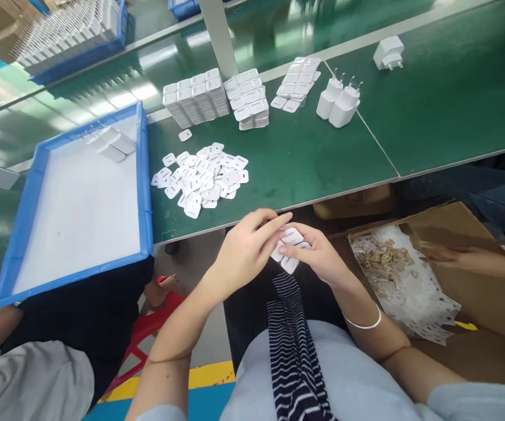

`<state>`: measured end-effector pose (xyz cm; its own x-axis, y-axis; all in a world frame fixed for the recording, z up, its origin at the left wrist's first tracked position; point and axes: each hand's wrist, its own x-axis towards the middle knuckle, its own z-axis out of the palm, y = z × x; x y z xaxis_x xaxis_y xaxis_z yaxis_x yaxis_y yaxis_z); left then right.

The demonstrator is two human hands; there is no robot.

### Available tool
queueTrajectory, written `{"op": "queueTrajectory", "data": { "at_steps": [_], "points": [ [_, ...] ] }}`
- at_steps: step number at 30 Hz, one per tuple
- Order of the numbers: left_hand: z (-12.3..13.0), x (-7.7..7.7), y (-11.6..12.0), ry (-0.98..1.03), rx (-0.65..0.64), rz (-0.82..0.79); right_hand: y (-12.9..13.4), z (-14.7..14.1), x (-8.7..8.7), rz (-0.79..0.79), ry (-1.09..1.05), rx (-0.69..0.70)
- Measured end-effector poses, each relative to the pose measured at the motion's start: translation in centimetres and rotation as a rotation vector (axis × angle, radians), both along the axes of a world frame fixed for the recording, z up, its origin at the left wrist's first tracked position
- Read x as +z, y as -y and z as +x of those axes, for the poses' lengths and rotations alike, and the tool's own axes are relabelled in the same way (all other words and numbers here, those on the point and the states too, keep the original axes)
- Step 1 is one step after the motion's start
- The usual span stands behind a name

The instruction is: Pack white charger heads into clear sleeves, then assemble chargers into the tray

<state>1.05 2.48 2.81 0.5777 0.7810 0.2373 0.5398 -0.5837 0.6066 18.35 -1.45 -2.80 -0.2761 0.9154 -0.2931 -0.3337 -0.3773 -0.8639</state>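
Observation:
In front of my lap, my right hand [322, 254] grips a small block of white rounded plastic plates [290, 266], its thumb lying across the top. My left hand [250, 248] is at the block's left edge, fingers bent and closed against the plates; its thumb tip is partly hidden. On the green bench beyond lies a loose heap of similar white plates [203, 181], each with a small slot or mark. Behind the heap stand neat stacks of plates [197, 99], a second stack [247, 99] and a lower spread pile [296, 82].
White plug adapters [339, 102] stand prongs up; another adapter [388, 52] lies farther right. A blue-rimmed tray [147, 193] with adapters is at left, beside a seated person. Below right is an open cardboard box [463, 234] with scraps, near another person's hand [463, 257].

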Motion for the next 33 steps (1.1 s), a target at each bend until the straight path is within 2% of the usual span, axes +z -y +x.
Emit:
{"op": "queueTrajectory", "data": {
  "at_steps": [4, 7, 10, 13, 15, 17, 19, 21, 25, 29, 31, 33],
  "points": [
    [-0.1, -1.5, 0.6, 0.192, 0.079, -0.239, 0.5, 0.1, 0.1, 0.045, 0.002, 0.102],
    [-0.4, -1.8, 0.4, 0.253, 0.101, -0.351, 0.8, 0.5, 0.1, 0.077, 0.106, 0.086],
    [-0.1, -2.1, 0.7, 0.213, 0.162, -0.284, 1.0, 0.9, 0.3, 0.077, 0.195, 0.074],
    [0.6, -2.7, 1.4, 0.132, 0.252, -0.064, 1.1, 1.1, 0.7, 0.081, 0.166, 0.07],
    [0.9, -2.9, 1.9, 0.128, 0.23, -0.014, 1.1, 1.0, 1.0, 0.106, 0.129, 0.056],
    [0.9, -2.8, 2.3, 0.183, 0.142, -0.152, 1.1, 0.8, 1.2, 0.14, 0.121, 0.045],
    [0.7, -2.5, 2.6, 0.249, 0.057, -0.374, 1.1, 0.7, 1.2, 0.17, 0.135, 0.053],
    [0.6, -2.2, 2.8, 0.272, 0.043, -0.504, 1.1, 0.6, 1.1, 0.197, 0.159, 0.057],
    [0.8, -2.5, 3.2, 0.264, 0.132, -0.525, 1.1, 0.5, 0.4, 0.227, 0.173, 0.04],
    [1.1, -2.9, 2.9, 0.317, 0.117, -0.574, 1.2, 0.4, 0.2, 0.215, 0.142, 0.028],
    [1.2, -2.9, 2.7, 0.298, 0.105, -0.537, 1.1, 0.4, 0.1, 0.209, 0.114, 0.016],
    [1.2, -2.8, 2.6, 0.239, 0.143, -0.426, 1.0, 0.3, 0.1, 0.195, 0.084, -0.011]
  ]
}}
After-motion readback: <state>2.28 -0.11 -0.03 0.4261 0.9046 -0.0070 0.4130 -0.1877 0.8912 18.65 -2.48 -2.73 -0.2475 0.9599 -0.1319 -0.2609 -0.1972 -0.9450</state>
